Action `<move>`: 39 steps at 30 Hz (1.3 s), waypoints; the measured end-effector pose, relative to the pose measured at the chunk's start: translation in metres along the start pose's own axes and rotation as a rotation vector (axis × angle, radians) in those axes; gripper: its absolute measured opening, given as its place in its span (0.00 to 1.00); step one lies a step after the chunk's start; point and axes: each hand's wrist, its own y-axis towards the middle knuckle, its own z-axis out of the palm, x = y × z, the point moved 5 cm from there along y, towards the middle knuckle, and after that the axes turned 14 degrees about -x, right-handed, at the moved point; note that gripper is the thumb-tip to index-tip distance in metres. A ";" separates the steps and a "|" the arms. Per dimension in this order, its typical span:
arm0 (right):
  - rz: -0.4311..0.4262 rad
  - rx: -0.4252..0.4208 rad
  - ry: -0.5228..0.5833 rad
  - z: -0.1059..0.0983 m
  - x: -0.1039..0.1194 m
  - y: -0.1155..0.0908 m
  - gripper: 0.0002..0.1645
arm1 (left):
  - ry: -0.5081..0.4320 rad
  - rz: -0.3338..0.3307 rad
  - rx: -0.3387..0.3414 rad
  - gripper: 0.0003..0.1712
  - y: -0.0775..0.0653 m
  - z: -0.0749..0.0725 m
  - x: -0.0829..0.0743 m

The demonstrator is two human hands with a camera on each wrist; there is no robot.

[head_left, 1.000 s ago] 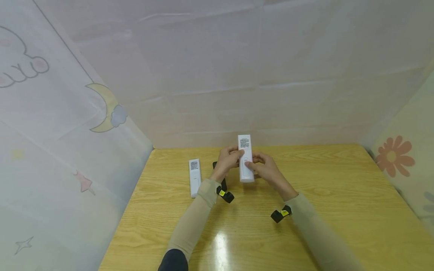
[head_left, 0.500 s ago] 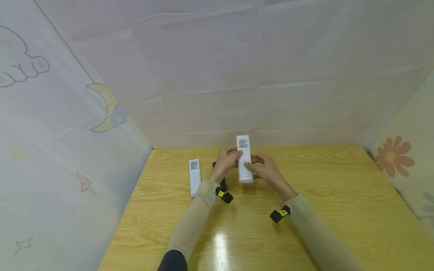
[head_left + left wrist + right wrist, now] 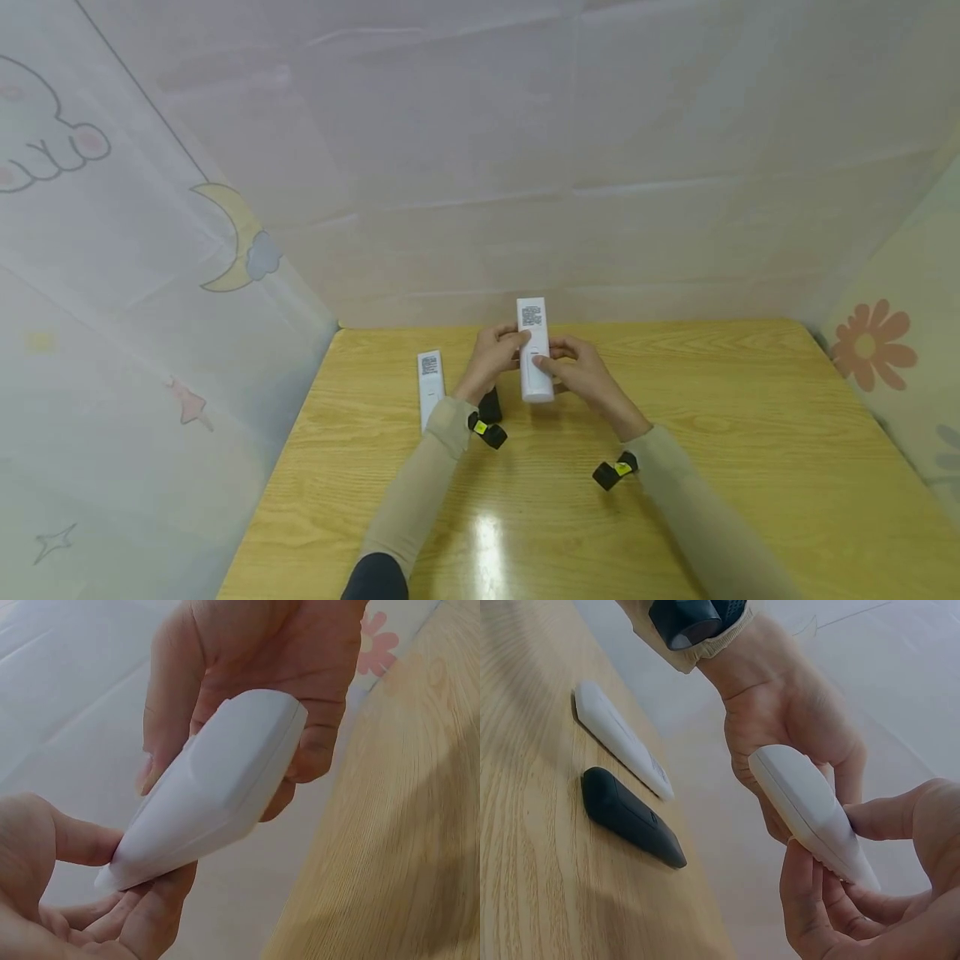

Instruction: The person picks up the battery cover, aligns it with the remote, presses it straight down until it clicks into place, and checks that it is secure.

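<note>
Both hands hold a white remote control point(image 3: 536, 367) above the table, its back with the printed label and battery cover facing up. The left hand point(image 3: 492, 358) grips its left edge, thumb on the back and fingers beneath. On the other edge, the right hand point(image 3: 583, 373) pinches it with the thumb lying on the battery cover. The left wrist view shows the remote's thick rounded end point(image 3: 247, 742) between the two hands. A second white remote point(image 3: 431, 383) lies label up on the table to the left. Beside it rests a black remote point(image 3: 634, 817), partly hidden by the left arm in the head view.
The wooden table point(image 3: 712, 500) ends at a pale fabric backdrop point(image 3: 465, 208) behind and at both sides. Black wrist cameras point(image 3: 491, 432) are strapped over the beige sleeves, close above the tabletop.
Both hands and the held remote have shifted slightly left. The left forearm now covers more of the black remote and the lower end of the white one on the table.
</note>
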 end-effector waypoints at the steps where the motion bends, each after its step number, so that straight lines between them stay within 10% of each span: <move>1: 0.000 0.000 0.000 0.002 0.000 0.001 0.33 | 0.001 0.004 0.005 0.32 0.000 -0.002 0.000; 21: 0.009 0.013 0.004 0.022 0.004 0.007 0.35 | 0.011 -0.017 0.093 0.36 0.002 -0.033 0.002; 39: -0.017 0.051 0.052 0.053 0.006 0.009 0.33 | -0.001 0.002 0.006 0.38 0.000 -0.069 0.013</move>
